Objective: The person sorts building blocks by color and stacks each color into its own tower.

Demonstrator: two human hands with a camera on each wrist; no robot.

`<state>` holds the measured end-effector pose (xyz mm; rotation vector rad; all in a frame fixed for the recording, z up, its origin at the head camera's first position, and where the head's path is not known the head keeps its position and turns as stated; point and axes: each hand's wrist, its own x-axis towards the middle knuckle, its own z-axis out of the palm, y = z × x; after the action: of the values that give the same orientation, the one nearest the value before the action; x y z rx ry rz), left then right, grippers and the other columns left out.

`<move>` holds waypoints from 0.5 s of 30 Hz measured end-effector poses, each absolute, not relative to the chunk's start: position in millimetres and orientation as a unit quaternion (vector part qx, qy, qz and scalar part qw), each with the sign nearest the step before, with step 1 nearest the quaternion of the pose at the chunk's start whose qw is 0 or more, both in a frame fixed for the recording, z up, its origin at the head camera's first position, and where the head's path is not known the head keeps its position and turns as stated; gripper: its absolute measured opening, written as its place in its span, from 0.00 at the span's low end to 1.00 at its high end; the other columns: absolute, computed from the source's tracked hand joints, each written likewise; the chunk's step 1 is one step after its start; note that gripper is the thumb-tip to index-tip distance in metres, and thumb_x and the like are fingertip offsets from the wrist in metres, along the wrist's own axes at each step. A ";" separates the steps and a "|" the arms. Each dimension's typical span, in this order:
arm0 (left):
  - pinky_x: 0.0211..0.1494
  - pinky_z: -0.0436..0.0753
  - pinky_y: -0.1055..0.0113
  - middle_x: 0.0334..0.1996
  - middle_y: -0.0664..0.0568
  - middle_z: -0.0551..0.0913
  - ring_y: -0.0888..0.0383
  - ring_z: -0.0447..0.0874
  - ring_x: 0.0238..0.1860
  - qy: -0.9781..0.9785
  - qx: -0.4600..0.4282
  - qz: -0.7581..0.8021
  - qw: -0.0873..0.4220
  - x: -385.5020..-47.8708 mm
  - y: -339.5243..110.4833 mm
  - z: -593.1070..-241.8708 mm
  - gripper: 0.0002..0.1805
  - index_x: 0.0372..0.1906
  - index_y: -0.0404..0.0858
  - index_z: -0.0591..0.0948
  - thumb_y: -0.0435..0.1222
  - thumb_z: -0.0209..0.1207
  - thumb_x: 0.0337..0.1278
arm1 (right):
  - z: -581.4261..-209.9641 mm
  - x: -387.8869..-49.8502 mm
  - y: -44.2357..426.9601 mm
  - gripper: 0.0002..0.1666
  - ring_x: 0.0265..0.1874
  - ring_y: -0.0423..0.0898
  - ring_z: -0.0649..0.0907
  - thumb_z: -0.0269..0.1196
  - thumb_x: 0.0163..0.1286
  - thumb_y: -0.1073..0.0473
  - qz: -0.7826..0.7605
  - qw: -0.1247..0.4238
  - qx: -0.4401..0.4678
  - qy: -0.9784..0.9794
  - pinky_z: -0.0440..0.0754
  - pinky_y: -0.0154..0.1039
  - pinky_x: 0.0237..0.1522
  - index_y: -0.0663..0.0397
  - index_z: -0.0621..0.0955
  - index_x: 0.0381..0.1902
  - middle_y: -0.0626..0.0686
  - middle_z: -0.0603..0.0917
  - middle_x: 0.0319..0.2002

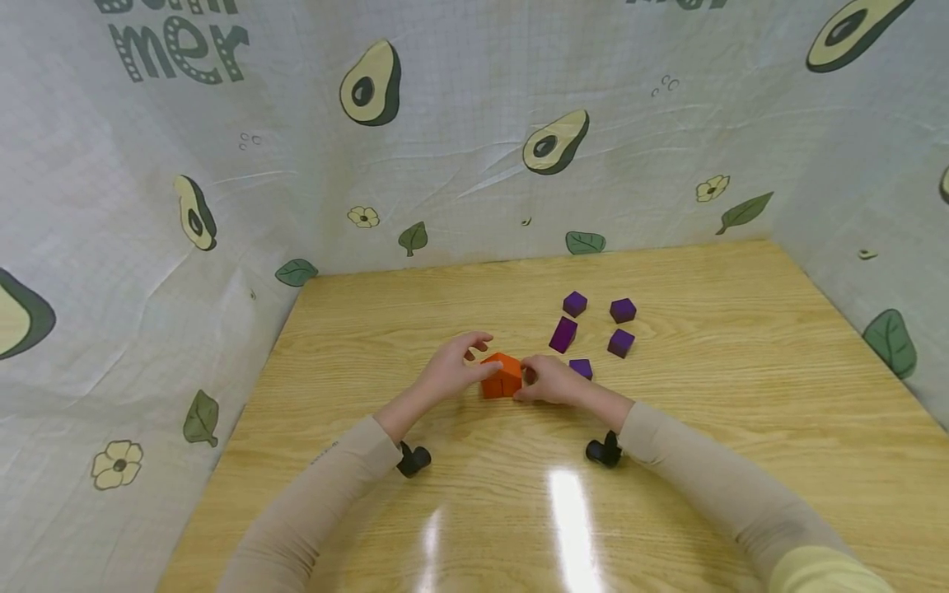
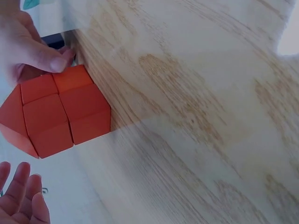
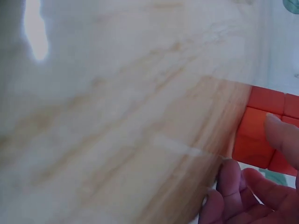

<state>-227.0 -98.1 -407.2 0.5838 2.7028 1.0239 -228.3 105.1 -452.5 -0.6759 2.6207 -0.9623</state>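
Observation:
Several orange blocks [image 1: 492,387] stand pressed together in a compact stack near the middle of the table, with thin seams between them. From the left, my left hand [image 1: 454,362] reaches over with spread fingers, its thumb overlapping the stack in the head view. In the left wrist view, loose left fingers [image 2: 23,198] appear apart from the blocks. My right hand [image 1: 552,381] is at the stack's right side. Its thumb rests on an orange block [image 3: 252,135], with the other fingers curled beside that block in the right wrist view; their exact contact is partly hidden.
Beyond and right of my right hand lie several purple blocks: a longer one [image 1: 563,334] and small ones, such as the far one [image 1: 574,304]. A patterned curtain [image 1: 474,189] borders the wooden table [image 1: 356,329]. Black wrist cameras [image 1: 604,450] hang below both wrists.

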 end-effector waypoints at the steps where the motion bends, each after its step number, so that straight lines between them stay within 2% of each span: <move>1: 0.44 0.75 0.60 0.51 0.45 0.77 0.52 0.73 0.44 0.911 0.195 0.351 0.095 -226.8 -99.0 -406.9 0.28 0.60 0.44 0.71 0.49 0.59 0.55 | -450.9 -227.9 105.8 0.20 0.27 0.43 0.73 0.68 0.54 0.57 -0.334 0.139 -0.227 0.904 0.71 0.36 0.31 0.62 0.78 0.42 0.51 0.77 0.28; 4: 0.44 0.75 0.59 0.52 0.44 0.76 0.52 0.73 0.45 0.907 0.191 0.364 0.091 -225.2 -101.4 -405.9 0.27 0.60 0.43 0.71 0.50 0.56 0.58 | -442.8 -226.4 109.6 0.28 0.34 0.47 0.78 0.67 0.55 0.57 -0.327 0.149 -0.214 0.908 0.76 0.40 0.39 0.65 0.76 0.51 0.55 0.81 0.35; 7: 0.47 0.75 0.57 0.52 0.44 0.76 0.51 0.74 0.46 0.904 0.184 0.380 0.073 -222.6 -102.9 -404.1 0.26 0.60 0.42 0.71 0.48 0.55 0.60 | -432.7 -225.7 115.7 0.30 0.40 0.51 0.79 0.65 0.57 0.60 -0.329 0.151 -0.200 0.911 0.77 0.43 0.42 0.68 0.72 0.56 0.59 0.80 0.41; 10: 0.50 0.73 0.56 0.51 0.45 0.76 0.51 0.73 0.47 0.900 0.175 0.397 0.049 -220.5 -103.7 -401.5 0.24 0.59 0.40 0.71 0.45 0.54 0.61 | -423.9 -226.1 125.0 0.28 0.38 0.52 0.79 0.63 0.59 0.63 -0.334 0.139 -0.195 0.912 0.77 0.42 0.39 0.70 0.71 0.56 0.62 0.80 0.43; 15: 0.49 0.74 0.56 0.51 0.47 0.77 0.50 0.73 0.48 0.896 0.176 0.408 0.012 -216.7 -100.0 -395.8 0.22 0.59 0.39 0.72 0.40 0.55 0.61 | -414.0 -226.7 144.4 0.26 0.33 0.50 0.78 0.61 0.60 0.65 -0.355 0.118 -0.174 0.911 0.76 0.39 0.34 0.71 0.71 0.56 0.63 0.79 0.42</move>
<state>-216.7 -100.0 -395.8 0.5487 2.7917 1.2727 -226.7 144.4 -414.0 -0.5077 2.6659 -1.0390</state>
